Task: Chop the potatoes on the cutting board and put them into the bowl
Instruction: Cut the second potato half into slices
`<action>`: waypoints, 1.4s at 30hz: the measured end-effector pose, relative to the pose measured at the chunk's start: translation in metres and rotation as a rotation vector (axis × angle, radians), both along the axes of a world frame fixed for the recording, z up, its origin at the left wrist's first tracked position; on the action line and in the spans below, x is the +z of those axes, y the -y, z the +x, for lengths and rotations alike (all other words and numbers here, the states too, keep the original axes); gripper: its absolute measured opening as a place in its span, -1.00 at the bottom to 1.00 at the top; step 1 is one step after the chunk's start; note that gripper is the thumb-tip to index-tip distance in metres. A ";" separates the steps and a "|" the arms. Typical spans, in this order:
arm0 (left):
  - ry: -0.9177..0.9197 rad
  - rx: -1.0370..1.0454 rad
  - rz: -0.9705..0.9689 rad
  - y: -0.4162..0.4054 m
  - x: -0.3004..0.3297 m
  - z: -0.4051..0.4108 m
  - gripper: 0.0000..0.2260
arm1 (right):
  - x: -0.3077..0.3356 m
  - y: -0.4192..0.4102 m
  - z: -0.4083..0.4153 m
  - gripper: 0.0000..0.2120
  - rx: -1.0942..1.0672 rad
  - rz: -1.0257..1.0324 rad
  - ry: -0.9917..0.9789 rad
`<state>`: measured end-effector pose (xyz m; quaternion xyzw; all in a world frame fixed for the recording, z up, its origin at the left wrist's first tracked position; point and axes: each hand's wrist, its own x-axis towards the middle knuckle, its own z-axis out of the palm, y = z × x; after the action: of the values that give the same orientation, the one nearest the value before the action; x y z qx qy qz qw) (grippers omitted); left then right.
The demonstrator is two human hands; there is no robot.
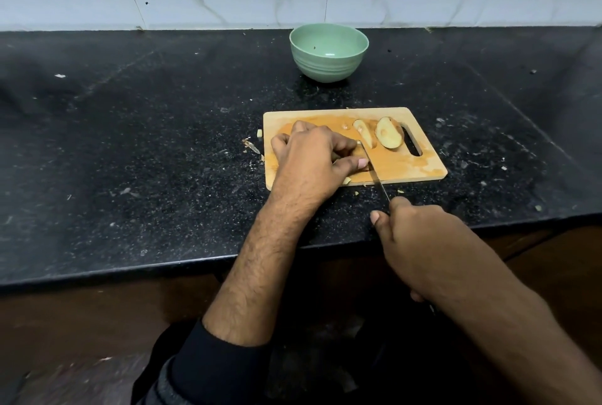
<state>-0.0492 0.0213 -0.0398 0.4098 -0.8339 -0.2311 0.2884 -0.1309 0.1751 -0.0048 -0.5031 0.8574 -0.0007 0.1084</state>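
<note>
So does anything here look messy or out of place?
Yes: small potato scraps lie off the cutting board, on the black counter by its left edge and near edge. An orange stain covers much of the board. The green bowl holds no potato.

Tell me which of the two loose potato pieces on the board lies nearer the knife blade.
The narrower left piece, beside the knife blade; the wider piece lies by the board's handle slot.

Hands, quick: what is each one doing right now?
Left hand: fingers curled, holding a potato piece down on the board.
Right hand: grips the knife, blade by the left fingers.
</note>
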 end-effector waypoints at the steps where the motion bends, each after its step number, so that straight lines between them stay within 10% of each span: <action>1: -0.007 0.004 0.003 0.000 0.000 -0.001 -0.68 | 0.000 -0.001 0.000 -0.66 0.004 -0.002 -0.003; 42: 0.020 0.048 -0.020 -0.001 0.003 -0.007 -0.82 | 0.011 0.005 -0.014 -0.67 0.017 0.073 0.272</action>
<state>-0.0560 0.0226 -0.0373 0.4290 -0.8291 -0.2117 0.2894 -0.1448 0.1705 0.0064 -0.5014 0.8300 -0.0368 0.2417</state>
